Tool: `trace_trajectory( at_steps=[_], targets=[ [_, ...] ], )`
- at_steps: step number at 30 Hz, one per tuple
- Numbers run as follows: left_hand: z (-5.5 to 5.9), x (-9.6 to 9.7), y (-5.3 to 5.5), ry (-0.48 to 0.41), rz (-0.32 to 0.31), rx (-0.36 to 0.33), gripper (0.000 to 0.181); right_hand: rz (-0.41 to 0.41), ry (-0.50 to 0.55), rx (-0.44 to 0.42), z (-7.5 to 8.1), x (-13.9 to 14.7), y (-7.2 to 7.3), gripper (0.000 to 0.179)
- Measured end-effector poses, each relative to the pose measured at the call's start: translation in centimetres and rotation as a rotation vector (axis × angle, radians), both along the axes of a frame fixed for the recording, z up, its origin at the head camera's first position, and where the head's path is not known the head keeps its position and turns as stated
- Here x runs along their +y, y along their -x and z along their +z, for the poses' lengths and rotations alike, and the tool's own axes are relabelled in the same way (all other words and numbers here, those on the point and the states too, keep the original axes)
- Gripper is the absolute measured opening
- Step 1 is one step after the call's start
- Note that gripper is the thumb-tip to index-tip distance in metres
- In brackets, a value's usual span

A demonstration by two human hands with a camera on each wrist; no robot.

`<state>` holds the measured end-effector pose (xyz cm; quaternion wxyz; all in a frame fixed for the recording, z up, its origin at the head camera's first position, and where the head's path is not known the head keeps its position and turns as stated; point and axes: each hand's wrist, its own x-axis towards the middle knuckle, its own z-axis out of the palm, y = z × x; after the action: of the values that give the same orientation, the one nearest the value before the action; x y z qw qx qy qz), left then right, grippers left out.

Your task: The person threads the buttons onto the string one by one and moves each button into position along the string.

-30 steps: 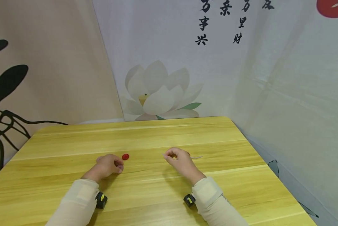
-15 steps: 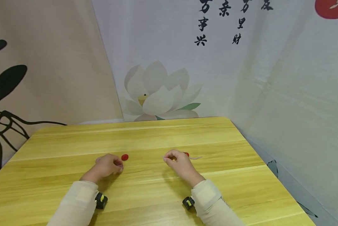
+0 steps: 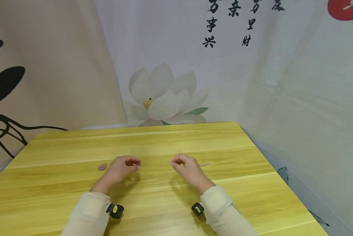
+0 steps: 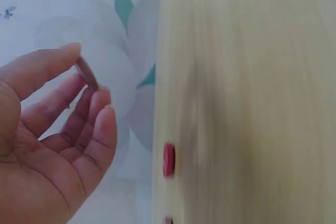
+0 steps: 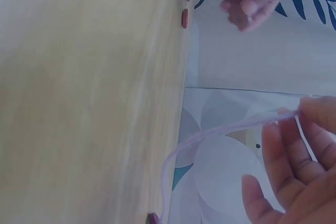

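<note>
My left hand (image 3: 121,172) pinches a dull pink button (image 4: 87,74) between thumb and fingertips, edge-on in the left wrist view and lifted above the table. With thumb and fingers my right hand (image 3: 189,172) holds one end of a thin lilac cord (image 5: 226,128). That cord hangs down to the tabletop, where a dark red button (image 5: 152,218) lies at its lower part. On the table near my left hand sits a red button (image 4: 168,159), hidden behind that hand in the head view. Another pink button (image 3: 102,167) lies left of the hand.
The yellow wooden table (image 3: 153,209) runs back to a cloth backdrop (image 3: 170,39) printed with a lotus and characters. A second cloth (image 3: 306,98) hangs along the right side. Each wrist wears a small black camera (image 3: 115,210).
My left hand has risen off the table and moved right with the pink button, uncovering the other pink button and covering the red one in the head view. My right hand stays nearly still.
</note>
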<state>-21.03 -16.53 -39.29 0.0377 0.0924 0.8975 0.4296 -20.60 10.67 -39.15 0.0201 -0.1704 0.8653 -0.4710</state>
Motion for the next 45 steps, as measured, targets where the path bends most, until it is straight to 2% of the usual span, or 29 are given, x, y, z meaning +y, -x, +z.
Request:
trace_trajectory(
  at_steps=[3,6,14,23,27,35,45],
  targets=[
    [0.3,0.8,0.0,-0.024,0.039,-0.002,0.028,0.009,0.002,-0.002,0.3,0.0,0.0,0.017],
    [0.5,1.7,0.0,-0.083,0.054,-0.002,0.027,0.012,-0.007,-0.012,0.5,0.1,0.0,0.017],
    [0.8,3.8,-0.1,-0.246,0.064,-0.023,0.030,0.003,-0.027,-0.019,0.8,0.3,0.0,0.010],
    [0.9,5.8,-0.2,-0.370,0.071,-0.033,0.030,0.012,-0.028,-0.013,0.9,0.3,0.1,0.009],
    [0.9,6.7,-0.2,-0.419,0.069,-0.061,0.029,0.015,-0.019,-0.017,0.9,0.3,0.1,0.011],
    [0.8,7.5,-0.4,-0.444,0.056,-0.064,0.028,0.016,0.009,-0.030,0.9,0.4,0.0,0.009],
    [0.7,7.7,-0.6,-0.442,0.043,-0.043,0.027,0.022,-0.044,0.022,0.8,-0.1,0.1,0.012]
  ],
)
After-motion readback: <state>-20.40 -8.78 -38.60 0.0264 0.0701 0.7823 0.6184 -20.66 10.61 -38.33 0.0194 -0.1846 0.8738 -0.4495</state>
